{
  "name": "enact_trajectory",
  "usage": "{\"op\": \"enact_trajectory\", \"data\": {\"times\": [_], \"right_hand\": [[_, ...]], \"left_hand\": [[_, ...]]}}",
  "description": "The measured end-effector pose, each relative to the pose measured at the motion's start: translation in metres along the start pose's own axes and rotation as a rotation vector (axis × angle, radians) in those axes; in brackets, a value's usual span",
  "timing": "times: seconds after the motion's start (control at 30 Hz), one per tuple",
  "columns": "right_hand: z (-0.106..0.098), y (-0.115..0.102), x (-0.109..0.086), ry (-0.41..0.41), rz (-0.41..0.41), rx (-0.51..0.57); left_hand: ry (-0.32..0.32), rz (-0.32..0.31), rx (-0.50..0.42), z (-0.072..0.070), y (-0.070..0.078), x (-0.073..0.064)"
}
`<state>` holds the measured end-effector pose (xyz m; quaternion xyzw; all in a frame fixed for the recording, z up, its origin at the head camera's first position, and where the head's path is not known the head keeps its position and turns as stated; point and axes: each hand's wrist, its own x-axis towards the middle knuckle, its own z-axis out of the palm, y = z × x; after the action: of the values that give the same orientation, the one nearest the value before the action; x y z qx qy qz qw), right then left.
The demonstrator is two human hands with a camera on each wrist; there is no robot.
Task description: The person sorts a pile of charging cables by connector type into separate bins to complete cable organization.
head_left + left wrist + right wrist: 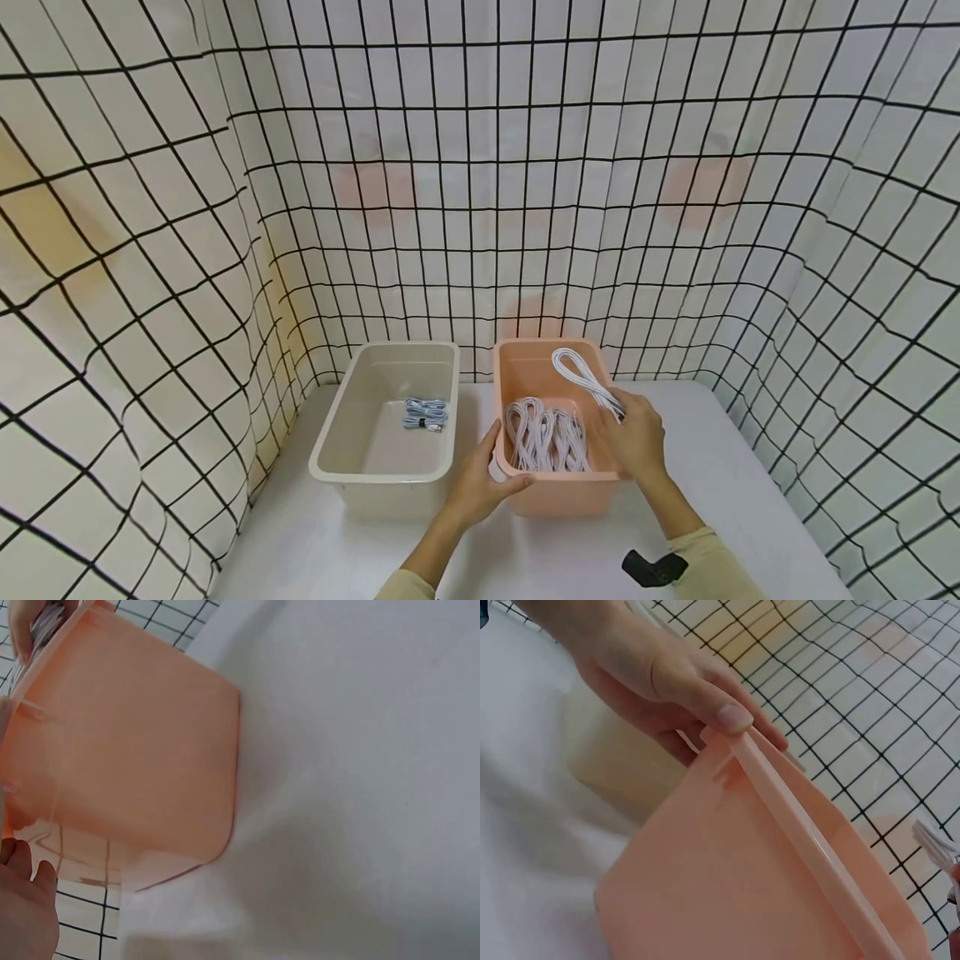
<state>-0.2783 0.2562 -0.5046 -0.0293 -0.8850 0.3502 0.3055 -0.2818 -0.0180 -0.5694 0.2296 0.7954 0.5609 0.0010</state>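
My left hand (pixel 474 483) grips the near left corner of the peach bin (pixel 566 500). In the right wrist view its thumb lies on the bin's rim (pixel 802 825), with the fingers down the side. Above the right part of this bin, my right hand (pixel 639 437) holds a bundled white cable (pixel 577 372), whose looped end points up and away to the left. Several more white cable bundles (pixel 546 437) lie side by side inside the bin. The right wrist view catches the held cable (pixel 934 844) at its right edge; the right fingers are mostly cut off there.
A beige bin (pixel 390 493) stands just left of the peach one, with blue-grey cable bundles (pixel 425 414) on its floor. Both bins are on a white table (pixel 720 467). Black netting (pixel 480 208) encloses the back and both sides. A black device (pixel 654 569) sits at the right wrist.
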Motion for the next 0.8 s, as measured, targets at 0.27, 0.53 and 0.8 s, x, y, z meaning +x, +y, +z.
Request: {"op": "enact_trajectory", "data": {"times": [0.27, 0.53, 0.8], "right_hand": [[0.018, -0.007, 0.001, -0.004, 0.055, 0.018], [0.018, -0.014, 0.005, -0.091, 0.033, 0.136], [0.015, -0.018, 0.005, -0.109, 0.016, 0.151]], "left_hand": [[-0.004, -0.019, 0.001, 0.000, 0.001, 0.000], [-0.015, -0.013, -0.010, 0.001, 0.002, 0.000], [0.002, -0.022, -0.005, 0.002, 0.001, 0.000]]}}
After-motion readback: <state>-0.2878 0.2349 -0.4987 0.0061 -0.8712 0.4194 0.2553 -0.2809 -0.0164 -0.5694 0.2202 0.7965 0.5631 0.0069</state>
